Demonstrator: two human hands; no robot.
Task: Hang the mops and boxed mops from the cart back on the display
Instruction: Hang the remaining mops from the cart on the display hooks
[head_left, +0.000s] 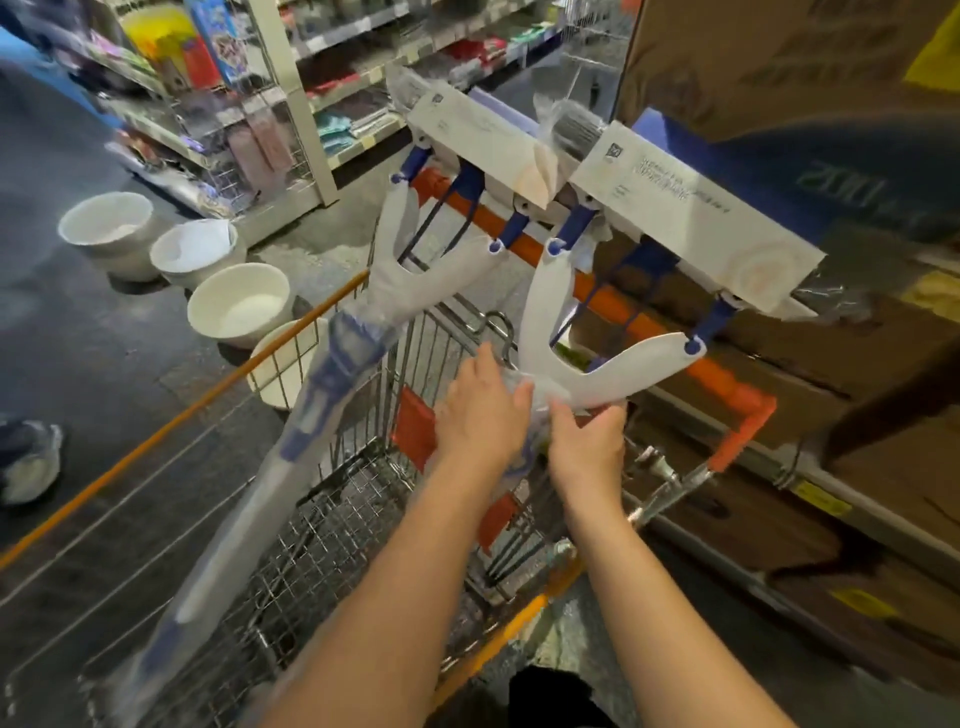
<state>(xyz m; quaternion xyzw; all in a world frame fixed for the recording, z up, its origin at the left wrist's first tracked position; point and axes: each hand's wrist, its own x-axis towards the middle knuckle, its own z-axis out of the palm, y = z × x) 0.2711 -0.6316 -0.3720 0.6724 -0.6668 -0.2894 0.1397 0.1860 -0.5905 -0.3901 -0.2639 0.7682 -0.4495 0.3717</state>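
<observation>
Both hands meet at the neck of one mop (540, 332), where its white Y-shaped yoke narrows into the plastic-wrapped pole. The left hand (480, 410) lies over the neck from the left. Its fingers (514, 397) are close together and curled round the wrapping, with the thumb raised above them. The right hand (587, 441) comes up from below, and its fingers (605, 415) and thumb pinch the lower edge of the yoke, just right of the left fingertips.

Above and beyond the fingers, the yoke forks up on blue hinges to the mop's flat head, a long bar in a white card sleeve. The head stands over the orange handle (737, 395) of the cart (332, 519). Below the fingers the pole drops into the wire basket, hidden by the wrists.

Left of the fingers a second mop (405, 270) stands in the same cart with its head up beside the first one. Its wrapped pole slants down along the basket's left side. A red flap (413, 426) sits just left of the left hand.

Farther left of the fingers, white bowls (239, 301) stand in a row on the floor before the store shelves (291, 104). Right of the fingers are brown cardboard boxes (779, 57).
</observation>
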